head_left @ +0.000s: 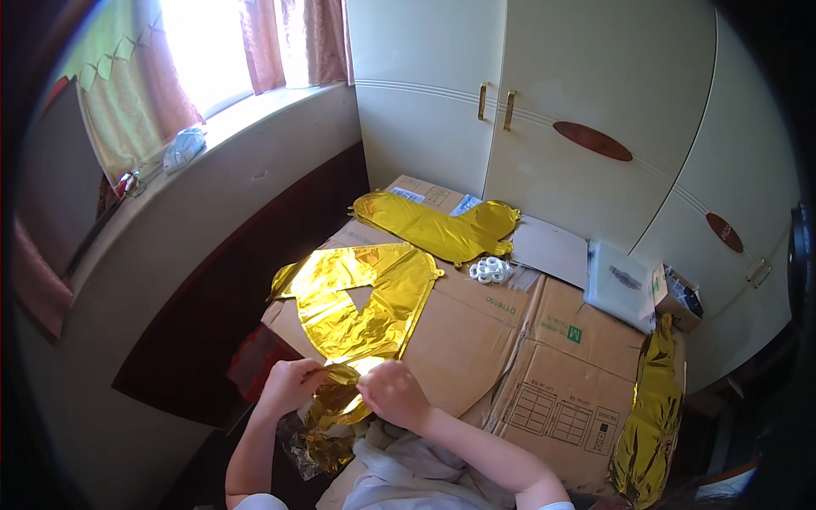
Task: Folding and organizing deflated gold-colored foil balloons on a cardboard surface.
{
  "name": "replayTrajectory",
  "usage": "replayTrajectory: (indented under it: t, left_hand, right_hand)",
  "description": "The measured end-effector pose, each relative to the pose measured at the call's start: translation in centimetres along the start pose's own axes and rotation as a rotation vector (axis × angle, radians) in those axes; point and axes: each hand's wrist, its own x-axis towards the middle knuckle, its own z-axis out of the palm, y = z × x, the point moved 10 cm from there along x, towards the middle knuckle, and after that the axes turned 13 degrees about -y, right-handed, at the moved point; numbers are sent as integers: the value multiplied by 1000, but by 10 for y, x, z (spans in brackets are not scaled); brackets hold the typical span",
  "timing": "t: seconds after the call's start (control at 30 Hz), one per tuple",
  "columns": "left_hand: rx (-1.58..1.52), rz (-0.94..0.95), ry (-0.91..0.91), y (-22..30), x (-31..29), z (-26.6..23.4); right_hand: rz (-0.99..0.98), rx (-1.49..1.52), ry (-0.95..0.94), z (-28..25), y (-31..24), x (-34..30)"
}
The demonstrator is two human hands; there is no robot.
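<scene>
**Both hands pinch gold foil balloon at near edge of cardboard boxes**

Far left: window sill (255,127) under bright window, pink and green curtains above, small white-blue bundle (184,148) lying on sill. Dark red panel below sill, running down toward the boxes.

Left hand (291,384) closed, fingers pinched on the bottom tab of the flat gold balloon (361,297). Crumpled foil (333,421) bunches between and below the two hands, hanging over the box edge toward the lap. The balloon lies flat, uninflated, on the cardboard boxes (476,340), its lower end at the hands, its upper end pointing away toward the wardrobe. A triangular gap shows in its middle.

Right hand (393,393) closed too, knuckles up, gripping the same foil just beside the left hand; fingertips hidden, so exact hold not visible. Forearm comes from lower right across white cloth (399,472).

Further back, centre: second gold balloon (438,225), flat, lying across the boxes, apart from the first. Just right of it a small cluster of white rings (490,270). Then a white sheet (548,246) and a clear plastic box (616,285), with a small carton (676,297) beside it.

Right edge: third gold balloon (650,416) draped down the side of the boxes. Cream wardrobe (595,85) with gold handles behind everything.
</scene>
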Motion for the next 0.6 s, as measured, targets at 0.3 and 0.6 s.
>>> replayTrajectory:
  t: [0.3, 0.6]
  left_hand:
    - [-130, 52, 24, 8, 12, -17]
    - [-407, 173, 154, -32, 42, -52]
  right_hand:
    - [-173, -178, -61, 19, -20, 0]
    - [-45, -153, -273, 43, -3, -6]
